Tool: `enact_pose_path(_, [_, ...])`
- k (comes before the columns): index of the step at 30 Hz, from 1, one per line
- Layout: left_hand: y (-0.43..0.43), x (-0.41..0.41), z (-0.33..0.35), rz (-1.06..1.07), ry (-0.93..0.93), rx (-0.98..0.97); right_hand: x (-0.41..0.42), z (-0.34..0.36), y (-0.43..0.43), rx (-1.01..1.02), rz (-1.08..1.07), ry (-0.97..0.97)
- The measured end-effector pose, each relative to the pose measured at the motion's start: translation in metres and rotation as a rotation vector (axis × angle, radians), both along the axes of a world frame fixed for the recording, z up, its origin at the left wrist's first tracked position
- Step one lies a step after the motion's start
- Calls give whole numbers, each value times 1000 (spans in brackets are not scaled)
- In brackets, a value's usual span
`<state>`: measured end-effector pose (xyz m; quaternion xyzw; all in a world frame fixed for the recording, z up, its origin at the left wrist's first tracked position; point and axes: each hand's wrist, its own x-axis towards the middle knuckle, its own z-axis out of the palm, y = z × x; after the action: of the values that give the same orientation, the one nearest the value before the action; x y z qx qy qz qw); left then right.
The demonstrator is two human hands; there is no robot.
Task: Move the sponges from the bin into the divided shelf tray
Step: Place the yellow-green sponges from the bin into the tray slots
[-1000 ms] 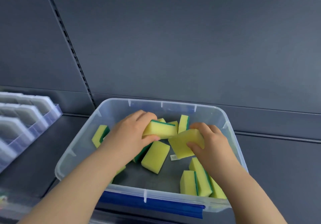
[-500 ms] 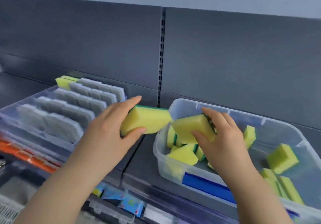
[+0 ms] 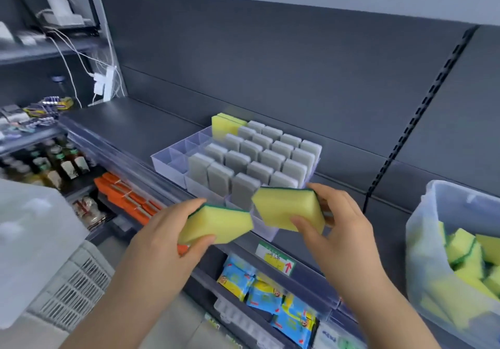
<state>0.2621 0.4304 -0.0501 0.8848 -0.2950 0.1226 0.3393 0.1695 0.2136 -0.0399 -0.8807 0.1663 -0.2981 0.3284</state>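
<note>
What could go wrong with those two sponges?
Most tray slots already hold grey sponges; the empty ones show along its left side, so a sponge might get jammed into a full slot. The left hand and right hand hold yellow sponges past the shelf edge; one could drop onto the packets below.

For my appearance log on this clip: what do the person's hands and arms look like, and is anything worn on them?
The left hand and right hand are bare: no gloves, and no rings show on the visible fingers. Both arms are uncovered up to the frame edge, with no sleeves, watch, bracelet or markings in view.
</note>
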Motion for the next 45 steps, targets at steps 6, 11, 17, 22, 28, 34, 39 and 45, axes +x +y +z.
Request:
enact_pose_path(6, [11,105,30,3,-141,-31,84,24,-8,34,16,-55])
enact_pose_path(11, [2,193,57,-29,-196,38,169,46,-33,83,-4,-69])
enact_pose_path(17, [-4,266,53,-55,-187,24,265,67,-37,18,82,-5])
enact_pose_path(22, [-8,317,38,-57,-156,-32,318,74,-41,-82,81,93])
enact_pose_path(28, [-18,403,18,-175,-88,-76,375,56,-30,-136,4,275])
enact_pose_path(34, [-32,495,16,-376,-33,-78,430,32,-17,-101,-194,380])
enact_pose_path(39, [-48,549,11,-523,-39,-85,474,10,-13,-134,-313,523])
enact_pose_path(45, [-63,575,-9,-693,-17,-73,500,-9,-7,-183,-390,710])
